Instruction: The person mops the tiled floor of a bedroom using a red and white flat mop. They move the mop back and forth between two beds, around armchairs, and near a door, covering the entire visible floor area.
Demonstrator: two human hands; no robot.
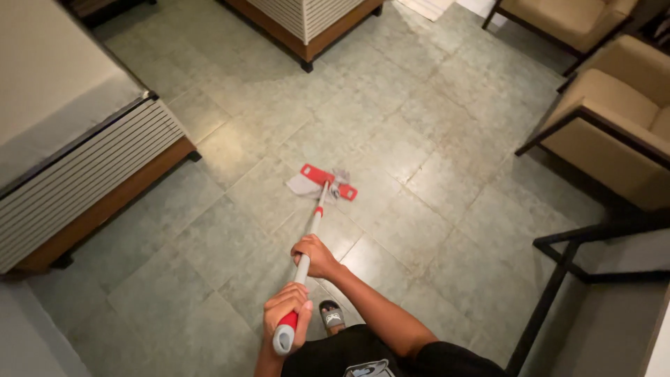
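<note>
Nearest the camera, the left hand (pixel 287 315) was wrapped tight around the red-and-grey grip at the top end of the one long mop with a silver metal pole and red flat head (pixel 311 230), its fingers closed over the cap, while the right hand (pixel 315 256) was clamped on the silver shaft a little farther down. Just below the hands, one foot in a dark open slide sandal with a grey strap (pixel 332 315) stood on the pale green stone-tiled floor (pixel 447 126); the other foot was hidden. The mop ran forward from the two hands to its head (pixel 328 183), which lay flat on the tiles near the middle of the room, with a grey cloth pad sticking out from under it on the left side and looking partly loose. That pad could have slipped free or bunched if the head were pushed hard, leaving bare plastic to scrape the tile. The floor may have been damp, so the sandal could have slid. At the right, one black metal frame (pixel 558 272) stood near the pole's swing and could have been struck. On the left, one white slatted unit with a wooden base (pixel 91 181) sat close, and a second one (pixel 307 24) stood farther off. Farthest right were two beige cushioned armchairs with dark frames (pixel 614 119), apart from the mop.
</note>
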